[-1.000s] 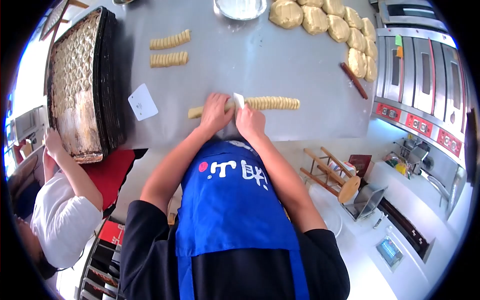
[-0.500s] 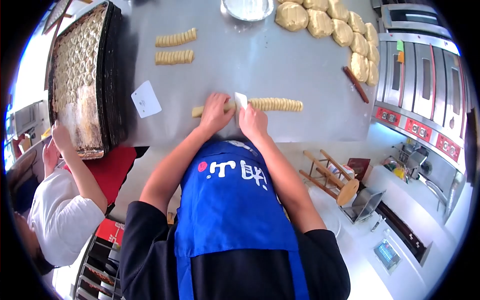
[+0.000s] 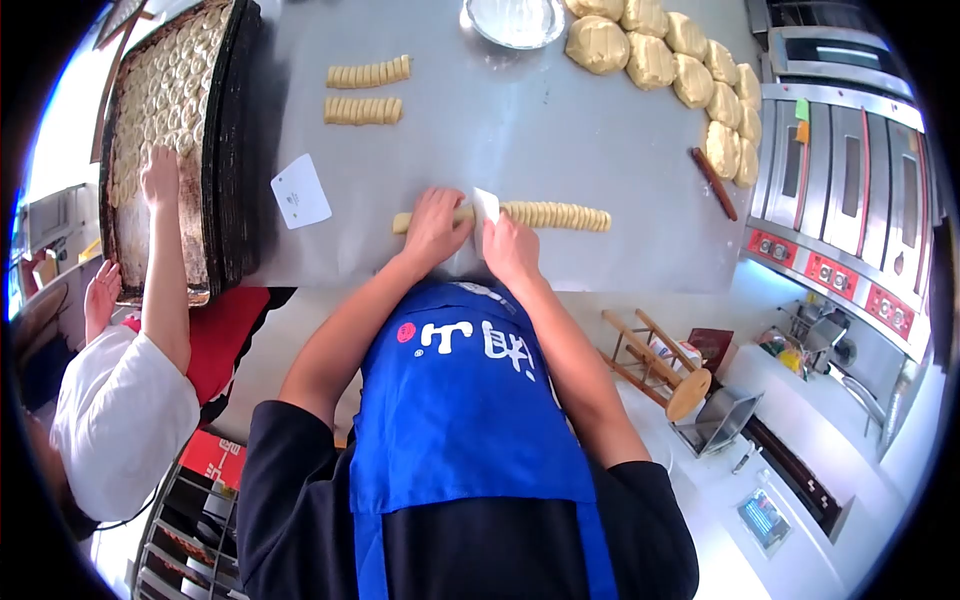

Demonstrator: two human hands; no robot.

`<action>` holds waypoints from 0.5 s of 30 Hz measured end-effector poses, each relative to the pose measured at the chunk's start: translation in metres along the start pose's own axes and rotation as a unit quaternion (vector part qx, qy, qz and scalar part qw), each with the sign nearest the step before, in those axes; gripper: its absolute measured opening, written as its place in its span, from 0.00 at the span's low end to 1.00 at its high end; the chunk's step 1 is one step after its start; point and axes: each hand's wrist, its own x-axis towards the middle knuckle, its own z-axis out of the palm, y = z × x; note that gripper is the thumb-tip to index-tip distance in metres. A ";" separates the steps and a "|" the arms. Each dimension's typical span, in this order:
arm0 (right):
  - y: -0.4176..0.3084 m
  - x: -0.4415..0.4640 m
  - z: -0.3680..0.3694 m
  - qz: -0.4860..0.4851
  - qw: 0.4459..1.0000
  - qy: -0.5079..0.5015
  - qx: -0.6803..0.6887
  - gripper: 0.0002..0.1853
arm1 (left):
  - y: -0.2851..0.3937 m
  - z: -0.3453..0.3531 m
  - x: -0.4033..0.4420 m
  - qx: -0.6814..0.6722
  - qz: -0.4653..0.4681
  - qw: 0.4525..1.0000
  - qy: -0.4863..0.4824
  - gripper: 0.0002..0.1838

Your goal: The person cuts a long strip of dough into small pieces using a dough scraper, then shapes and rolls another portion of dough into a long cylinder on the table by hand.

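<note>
On the metal table (image 3: pixel 520 135), a partly sliced dough roll (image 3: pixel 556 216) is lying near the front edge, the left hand (image 3: pixel 437 228) is holding its uncut part, and the right hand (image 3: pixel 511 246) is gripping a white scraper (image 3: pixel 485 205).

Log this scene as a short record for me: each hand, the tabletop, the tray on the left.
Left hand: on a smooth pale yellow dough log
Right hand: grip closed on a thin white flat scraper
Right of the scraper: row of pale yellow dough slices
Tabletop: grey metal; two short pale yellow sliced dough rows, round pale yellow dough lumps, dark brown rod
Tray: dark-edged metal, partly filled with small pale rounds; a co-worker's hand over it
</note>
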 end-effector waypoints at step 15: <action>-0.018 -0.003 0.001 -0.028 1.000 -0.010 0.000 0.13 | -0.007 -0.005 -0.007 -0.038 0.002 0.997 0.061 0.12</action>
